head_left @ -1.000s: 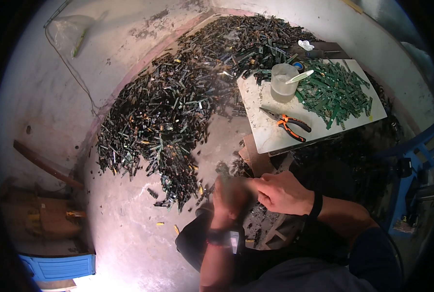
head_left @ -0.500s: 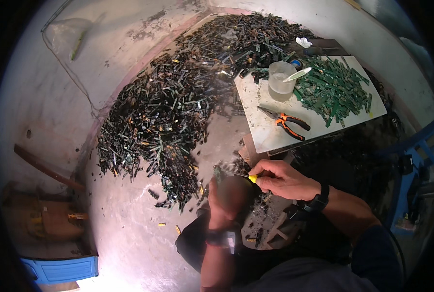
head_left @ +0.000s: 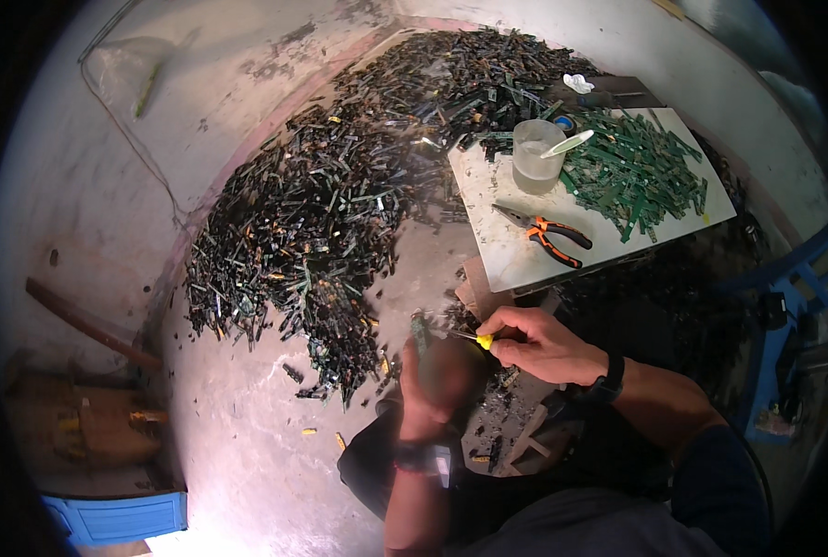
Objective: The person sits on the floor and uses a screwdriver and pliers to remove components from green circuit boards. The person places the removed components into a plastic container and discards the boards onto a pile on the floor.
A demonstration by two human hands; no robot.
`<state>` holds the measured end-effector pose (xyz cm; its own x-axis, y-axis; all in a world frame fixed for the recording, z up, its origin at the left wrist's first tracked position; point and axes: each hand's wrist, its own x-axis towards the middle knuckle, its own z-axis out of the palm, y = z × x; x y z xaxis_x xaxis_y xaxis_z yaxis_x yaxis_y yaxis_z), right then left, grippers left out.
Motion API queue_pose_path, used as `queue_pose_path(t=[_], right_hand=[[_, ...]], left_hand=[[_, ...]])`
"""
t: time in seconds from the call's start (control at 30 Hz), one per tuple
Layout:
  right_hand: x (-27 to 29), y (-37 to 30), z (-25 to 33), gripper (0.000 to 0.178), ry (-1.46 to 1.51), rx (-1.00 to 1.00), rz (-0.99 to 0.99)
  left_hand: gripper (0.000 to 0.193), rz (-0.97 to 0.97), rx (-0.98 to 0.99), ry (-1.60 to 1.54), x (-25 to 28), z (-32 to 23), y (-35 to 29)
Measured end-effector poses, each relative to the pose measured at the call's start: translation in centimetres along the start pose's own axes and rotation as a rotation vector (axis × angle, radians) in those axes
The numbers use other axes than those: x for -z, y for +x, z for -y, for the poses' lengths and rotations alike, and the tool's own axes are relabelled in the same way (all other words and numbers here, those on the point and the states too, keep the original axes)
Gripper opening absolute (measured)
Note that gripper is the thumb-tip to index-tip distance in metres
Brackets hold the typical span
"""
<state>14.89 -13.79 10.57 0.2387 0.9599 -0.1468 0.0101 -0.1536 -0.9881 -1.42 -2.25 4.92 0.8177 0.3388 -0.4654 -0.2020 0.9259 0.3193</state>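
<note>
My right hand (head_left: 546, 345) is closed round the yellow handle of a small screwdriver (head_left: 485, 342), whose thin metal shaft points left. Close by on the left, my left hand (head_left: 419, 395) grips a narrow dark green circuit board strip (head_left: 420, 330) standing up past its fingers. The screwdriver tip is a little to the right of the strip. A blurred patch covers part of the left hand, so some of its fingers are hidden.
A heap of dark strips (head_left: 312, 223) spreads over the floor ahead and left. On a white board (head_left: 502, 255) lie orange-handled pliers (head_left: 553, 237), a clear plastic cup (head_left: 536, 167) and piled green strips (head_left: 637, 172). Blue plastic furniture (head_left: 771, 371) stands at right.
The screwdriver tip has drawn back to the right, away from the strip in my left hand. The left hand has barely moved.
</note>
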Motion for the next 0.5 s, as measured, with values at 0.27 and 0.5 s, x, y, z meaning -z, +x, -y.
queue_pose_path(t=[0.27, 0.5], right_hand=[[0.1, 0.0, 0.6, 0.017, -0.03, -0.02, 0.016], [0.3, 0.2, -0.2, 0.019, -0.052, 0.019, 0.035]], left_hand=[[0.056, 0.1, -0.028, 0.034, 3.4, 0.2, 1.1], [0.059, 0.194, -0.044, 0.024, 4.3, 0.6, 1.8]])
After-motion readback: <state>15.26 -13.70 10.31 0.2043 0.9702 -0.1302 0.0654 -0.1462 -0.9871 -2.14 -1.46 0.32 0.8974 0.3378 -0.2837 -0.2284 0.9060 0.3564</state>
